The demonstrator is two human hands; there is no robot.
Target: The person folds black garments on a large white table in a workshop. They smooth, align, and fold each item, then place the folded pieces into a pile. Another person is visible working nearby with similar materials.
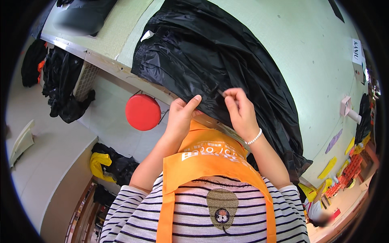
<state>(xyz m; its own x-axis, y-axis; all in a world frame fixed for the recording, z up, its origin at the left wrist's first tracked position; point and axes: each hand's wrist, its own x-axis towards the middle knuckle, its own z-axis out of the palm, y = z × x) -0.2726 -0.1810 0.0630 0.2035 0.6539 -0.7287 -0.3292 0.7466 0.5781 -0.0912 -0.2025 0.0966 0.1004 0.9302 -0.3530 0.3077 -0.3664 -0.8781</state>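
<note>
Between the left hand (182,112), pinching cloth, and right hand (242,115), hold unclear, black fabric (194,56) seems mid-adjustment; next move likely wants steadiness.

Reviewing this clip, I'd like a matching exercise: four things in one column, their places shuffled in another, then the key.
Things
1. shiny black fabric garment
2. round red stool
3. white beaded bracelet
4. bright orange cloth apron

Places
A. around the wrist of the bare right hand
B. over a black-and-white striped shirt
C. spread on the pale green table
D. on the pale grey floor

Pairs: 1-C, 2-D, 3-A, 4-B
</note>
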